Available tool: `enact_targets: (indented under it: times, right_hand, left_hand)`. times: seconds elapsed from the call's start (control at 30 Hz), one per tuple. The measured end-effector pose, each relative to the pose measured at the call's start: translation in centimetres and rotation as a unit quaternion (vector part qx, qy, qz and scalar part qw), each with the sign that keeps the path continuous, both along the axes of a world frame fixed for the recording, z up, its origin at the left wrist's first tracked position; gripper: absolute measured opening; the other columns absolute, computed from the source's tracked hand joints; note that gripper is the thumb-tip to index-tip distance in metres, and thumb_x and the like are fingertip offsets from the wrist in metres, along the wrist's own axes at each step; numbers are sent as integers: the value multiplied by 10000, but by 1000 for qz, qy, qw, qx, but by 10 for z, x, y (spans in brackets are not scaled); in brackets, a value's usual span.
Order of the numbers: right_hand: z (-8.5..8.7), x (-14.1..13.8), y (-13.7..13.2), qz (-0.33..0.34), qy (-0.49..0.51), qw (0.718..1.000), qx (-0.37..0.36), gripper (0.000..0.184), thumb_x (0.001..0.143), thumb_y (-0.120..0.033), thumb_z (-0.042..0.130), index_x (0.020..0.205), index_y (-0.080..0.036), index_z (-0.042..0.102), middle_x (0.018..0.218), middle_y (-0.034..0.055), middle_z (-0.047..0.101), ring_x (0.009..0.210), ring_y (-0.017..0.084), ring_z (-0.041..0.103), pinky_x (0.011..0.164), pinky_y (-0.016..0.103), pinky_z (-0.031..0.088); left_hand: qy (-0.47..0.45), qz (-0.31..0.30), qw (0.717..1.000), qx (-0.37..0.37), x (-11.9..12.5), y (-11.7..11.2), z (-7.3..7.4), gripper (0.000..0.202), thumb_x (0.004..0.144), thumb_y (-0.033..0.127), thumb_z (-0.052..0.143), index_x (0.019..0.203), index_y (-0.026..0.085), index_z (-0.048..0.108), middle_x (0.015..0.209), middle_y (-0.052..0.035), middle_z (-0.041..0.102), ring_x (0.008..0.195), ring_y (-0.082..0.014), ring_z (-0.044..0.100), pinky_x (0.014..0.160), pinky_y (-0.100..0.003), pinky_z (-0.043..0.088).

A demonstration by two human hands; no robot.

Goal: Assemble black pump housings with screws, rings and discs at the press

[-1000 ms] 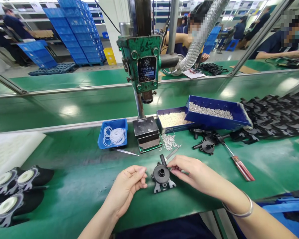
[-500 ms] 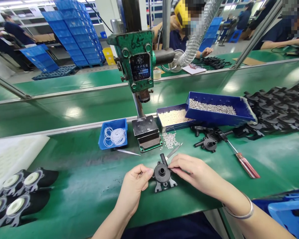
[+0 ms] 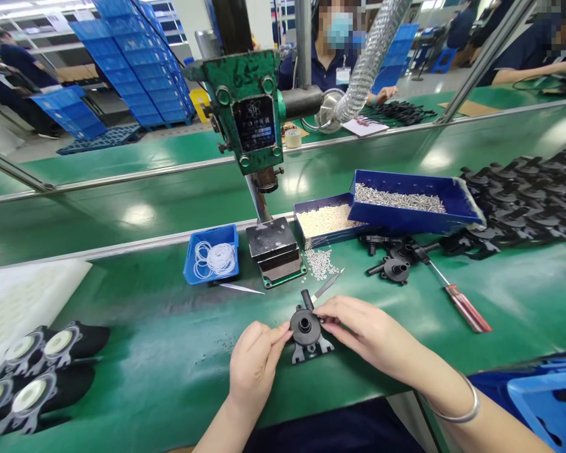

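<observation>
Fingers (image 3: 282, 332) of the left hand (image 3: 255, 362) are drawn close together at the left rim of a round black housing (image 3: 302, 338); I can't tell whether they pinch that rim or some small piece. At the opposite rim, the right hand (image 3: 375, 333) has its thumb and forefinger slightly parted, something tiny and bright by their tips; whether it is gripped, I can't make out. The housing sits on the green worktop (image 3: 170, 371) between both hands, its pipe pointing away from the person, its two-footed bracket toward them. Just beyond the pipe lies a slim pointed metal tool (image 3: 327, 286), and past that a scatter of little rings (image 3: 321, 263) beside the press block (image 3: 274, 242). Off to the right rests a red-handled screwdriver (image 3: 466, 307), near more black parts (image 3: 396, 270).
</observation>
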State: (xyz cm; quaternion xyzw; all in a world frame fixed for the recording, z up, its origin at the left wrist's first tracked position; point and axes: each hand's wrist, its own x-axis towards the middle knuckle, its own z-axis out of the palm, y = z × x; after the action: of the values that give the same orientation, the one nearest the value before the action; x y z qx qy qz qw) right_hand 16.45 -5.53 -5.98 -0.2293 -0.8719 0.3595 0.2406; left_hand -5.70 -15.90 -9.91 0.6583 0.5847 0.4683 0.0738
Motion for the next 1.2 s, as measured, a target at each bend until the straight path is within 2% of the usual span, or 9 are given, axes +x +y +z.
enact_targets:
  times: [0.13, 0.33, 0.6, 0.7, 0.8, 0.87, 1.0, 1.1, 1.2]
  right_hand:
    - [-2, 2, -1, -10, 7, 1000, 4, 264, 1003, -152, 502, 1250, -226, 559, 1119, 53, 635, 1041, 166, 606, 914, 317, 516]
    - [-3, 3, -3, -24, 24, 999, 8, 237, 995, -164, 529, 1223, -213, 569, 1104, 52, 639, 1012, 153, 612, 887, 290, 518]
    - [-2, 5, -3, -43, 24, 999, 11, 222, 995, -169, 528, 1210, -201, 574, 1082, 59, 637, 957, 150, 619, 856, 292, 524]
    - [1, 7, -1, -57, 27, 998, 14, 222, 989, -164, 540, 1206, -202, 571, 1073, 52, 641, 909, 137, 618, 834, 281, 521]
    - [6, 8, 2, -76, 52, 995, 25, 210, 982, -141, 545, 1177, -211, 580, 1064, 44, 649, 884, 128, 615, 802, 269, 518]
    - [12, 5, 4, -90, 81, 992, 43, 201, 974, -117, 548, 1147, -209, 588, 1047, 47, 653, 924, 141, 616, 821, 282, 516]
    - [25, -6, 5, -95, 117, 985, 81, 184, 961, -102, 560, 1114, -194, 603, 1042, 67, 644, 1001, 176, 601, 894, 341, 505]
    - [34, -21, 4, -57, 106, 988, 100, 170, 963, -118, 562, 1111, -179, 618, 1071, 81, 632, 1031, 187, 583, 927, 359, 495]
    - [42, -40, 2, -4, 84, 990, 115, 168, 976, -151, 547, 1127, -162, 622, 1126, 101, 621, 1079, 202, 560, 962, 373, 487]
  left_hand:
    - [0, 1, 999, -39, -3, 2, 8, 111, 897, 102, 650, 944, 178, 716, 591, 53, 462, 572, -104, 501, 581, -215, 463]
    - [225, -53, 970, 69, -15, -2, 3, 412, 878, 12, 627, 1268, 143, 611, 627, 24, 512, 578, -133, 427, 551, -269, 367]
    - [211, -62, 975, 12, -17, -2, 14, 336, 912, 76, 615, 1242, 137, 632, 629, 35, 466, 571, -125, 431, 541, -255, 364]
    - [143, -28, 989, -16, -18, -4, 19, 352, 909, 146, 645, 1260, 176, 639, 597, 64, 406, 538, -111, 416, 541, -244, 366]
    - [-68, 36, 992, -95, -17, -5, 26, 175, 900, 213, 665, 1063, 223, 726, 579, 71, 384, 525, -86, 409, 544, -216, 382]
    - [-281, 89, 943, -152, -14, -3, 34, 156, 909, 297, 657, 1028, 221, 726, 607, 62, 445, 529, -73, 428, 527, -200, 400]
    - [-600, 90, 771, -194, -10, 5, 56, 285, 859, 279, 703, 1111, 148, 709, 998, -82, 714, 845, -147, 677, 728, -236, 570]
    - [-663, 37, 715, -219, -6, 12, 70, 309, 854, 182, 682, 1149, 94, 704, 1215, -176, 706, 1167, -256, 659, 1005, -328, 542]
    - [-686, -15, 692, -225, 0, 16, 76, 312, 873, 157, 638, 1170, 84, 703, 1241, -187, 703, 1222, -275, 636, 1056, -354, 518]
